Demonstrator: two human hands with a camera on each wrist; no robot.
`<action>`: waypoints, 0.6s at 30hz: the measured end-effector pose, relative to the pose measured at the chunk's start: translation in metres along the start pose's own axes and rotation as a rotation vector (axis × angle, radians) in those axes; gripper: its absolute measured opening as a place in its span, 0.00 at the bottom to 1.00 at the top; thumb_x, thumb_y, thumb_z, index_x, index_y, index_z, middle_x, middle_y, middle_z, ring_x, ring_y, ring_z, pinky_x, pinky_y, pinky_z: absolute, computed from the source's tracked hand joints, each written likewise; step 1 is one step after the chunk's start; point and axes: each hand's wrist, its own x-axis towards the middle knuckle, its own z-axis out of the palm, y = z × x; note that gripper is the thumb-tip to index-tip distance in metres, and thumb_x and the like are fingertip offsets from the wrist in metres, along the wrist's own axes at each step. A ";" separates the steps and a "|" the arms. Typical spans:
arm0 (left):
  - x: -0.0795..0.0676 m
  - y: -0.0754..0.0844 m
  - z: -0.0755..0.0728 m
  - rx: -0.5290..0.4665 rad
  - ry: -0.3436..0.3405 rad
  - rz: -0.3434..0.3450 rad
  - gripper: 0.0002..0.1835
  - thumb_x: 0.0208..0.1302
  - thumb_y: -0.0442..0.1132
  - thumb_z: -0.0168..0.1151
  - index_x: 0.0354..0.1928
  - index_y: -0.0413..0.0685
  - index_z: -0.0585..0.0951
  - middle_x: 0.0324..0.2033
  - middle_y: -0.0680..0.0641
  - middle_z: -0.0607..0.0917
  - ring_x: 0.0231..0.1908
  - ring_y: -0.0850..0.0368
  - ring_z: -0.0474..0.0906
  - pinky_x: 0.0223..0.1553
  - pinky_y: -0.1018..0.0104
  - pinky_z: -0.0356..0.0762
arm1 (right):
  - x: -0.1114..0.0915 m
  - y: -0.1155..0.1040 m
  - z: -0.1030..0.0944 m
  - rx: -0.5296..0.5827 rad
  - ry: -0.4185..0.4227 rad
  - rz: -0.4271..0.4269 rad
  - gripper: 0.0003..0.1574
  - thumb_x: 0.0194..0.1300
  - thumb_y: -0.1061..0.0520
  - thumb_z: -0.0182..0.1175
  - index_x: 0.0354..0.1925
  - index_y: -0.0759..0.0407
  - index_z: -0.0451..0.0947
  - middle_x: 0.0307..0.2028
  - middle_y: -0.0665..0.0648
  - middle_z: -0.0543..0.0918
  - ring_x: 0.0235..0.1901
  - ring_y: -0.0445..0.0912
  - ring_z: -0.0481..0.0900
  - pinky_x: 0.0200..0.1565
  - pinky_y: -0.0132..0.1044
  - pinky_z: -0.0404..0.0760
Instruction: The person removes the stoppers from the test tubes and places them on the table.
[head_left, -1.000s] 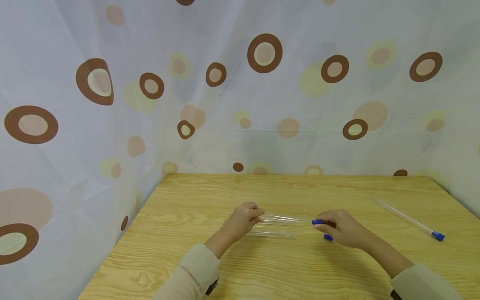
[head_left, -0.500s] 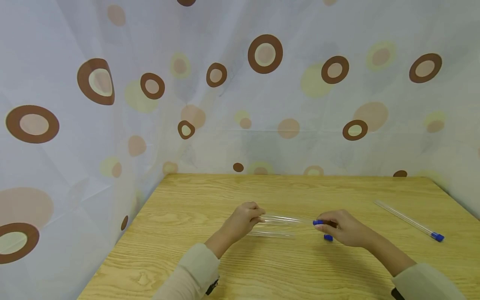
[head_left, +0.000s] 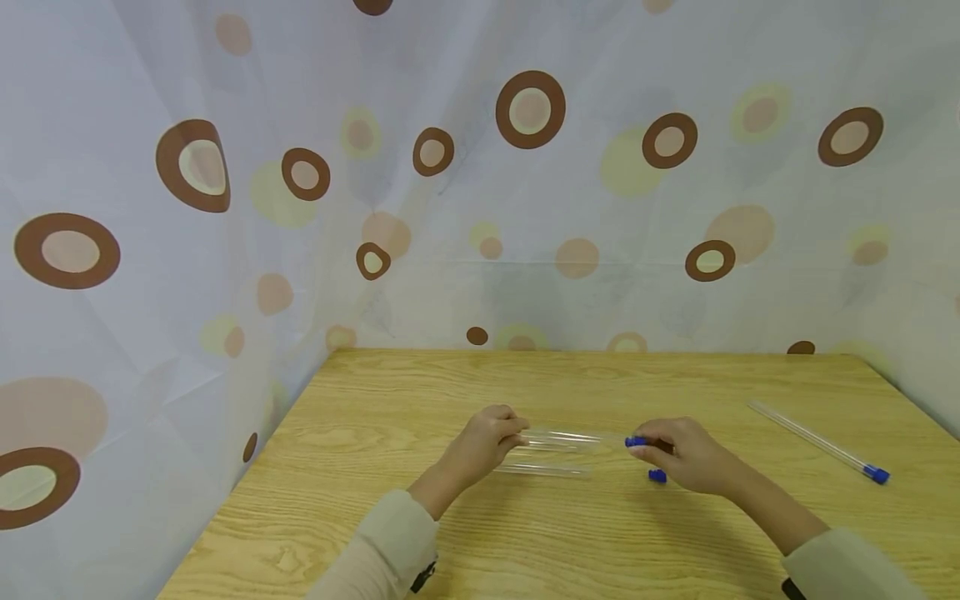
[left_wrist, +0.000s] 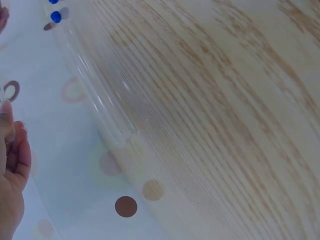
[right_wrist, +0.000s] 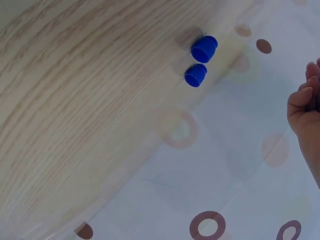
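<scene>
In the head view my left hand (head_left: pixel 483 443) pinches the left end of a clear plastic tube (head_left: pixel 566 437), which points to the right. A blue cap (head_left: pixel 634 442) sits at the fingertips of my right hand (head_left: pixel 690 457), which pinches it in line with that tube's far end. Whether tube and cap touch is too faint to tell. Two more clear tubes (left_wrist: pixel 97 90) lie side by side on the table in the left wrist view. The right wrist view has two blue caps, one larger-looking cap (right_wrist: pixel 204 49) and a nearer cap (right_wrist: pixel 195 75), lying on the wood.
Off to the right on the wooden table (head_left: pixel 420 379) lies a clear tube with a blue cap on its near end (head_left: pixel 819 443). A patterned curtain (head_left: pixel 525 208) rises behind the table and along its left side.
The blue cap at my right fingertips has shifted very slightly upward. My left hand, its tube and the things on the table look the same.
</scene>
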 end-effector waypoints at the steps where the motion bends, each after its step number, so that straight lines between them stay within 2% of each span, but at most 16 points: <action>1: 0.000 0.000 0.000 -0.007 -0.004 -0.001 0.10 0.54 0.33 0.65 0.39 0.40 0.84 0.29 0.47 0.81 0.29 0.59 0.77 0.32 0.82 0.76 | 0.000 0.000 -0.001 0.023 -0.020 -0.010 0.13 0.65 0.65 0.54 0.25 0.53 0.71 0.18 0.43 0.67 0.17 0.27 0.59 0.17 0.24 0.64; 7: 0.000 0.001 -0.002 -0.024 -0.021 -0.010 0.10 0.56 0.33 0.64 0.40 0.40 0.84 0.32 0.47 0.82 0.32 0.58 0.79 0.35 0.82 0.77 | 0.000 0.004 -0.004 0.137 -0.104 -0.053 0.14 0.67 0.67 0.51 0.24 0.56 0.68 0.16 0.49 0.66 0.18 0.27 0.59 0.17 0.25 0.64; 9: 0.000 0.001 -0.002 -0.024 -0.025 -0.010 0.09 0.56 0.33 0.63 0.40 0.41 0.84 0.32 0.47 0.82 0.32 0.58 0.78 0.35 0.82 0.77 | -0.001 0.003 -0.004 0.112 -0.097 -0.049 0.12 0.67 0.67 0.51 0.26 0.56 0.70 0.17 0.48 0.67 0.18 0.27 0.60 0.17 0.25 0.65; 13: 0.000 0.001 -0.001 -0.031 -0.025 -0.013 0.09 0.56 0.34 0.64 0.39 0.40 0.84 0.31 0.47 0.81 0.31 0.59 0.78 0.33 0.83 0.76 | -0.004 0.000 -0.001 -0.012 -0.037 -0.032 0.06 0.66 0.64 0.53 0.32 0.59 0.75 0.22 0.45 0.72 0.20 0.27 0.64 0.19 0.25 0.70; 15: -0.001 0.001 -0.001 -0.036 -0.023 -0.013 0.08 0.56 0.34 0.64 0.38 0.40 0.84 0.30 0.47 0.81 0.30 0.59 0.78 0.32 0.83 0.75 | -0.005 -0.003 0.002 -0.107 0.010 -0.066 0.02 0.64 0.64 0.57 0.35 0.61 0.76 0.26 0.44 0.74 0.23 0.27 0.66 0.21 0.25 0.72; 18: -0.002 0.002 -0.001 -0.039 -0.025 -0.013 0.08 0.55 0.34 0.64 0.38 0.41 0.83 0.30 0.47 0.82 0.30 0.58 0.78 0.32 0.83 0.76 | -0.006 -0.004 0.007 -0.272 0.115 -0.165 0.07 0.58 0.61 0.63 0.36 0.61 0.77 0.28 0.44 0.74 0.27 0.29 0.65 0.24 0.23 0.71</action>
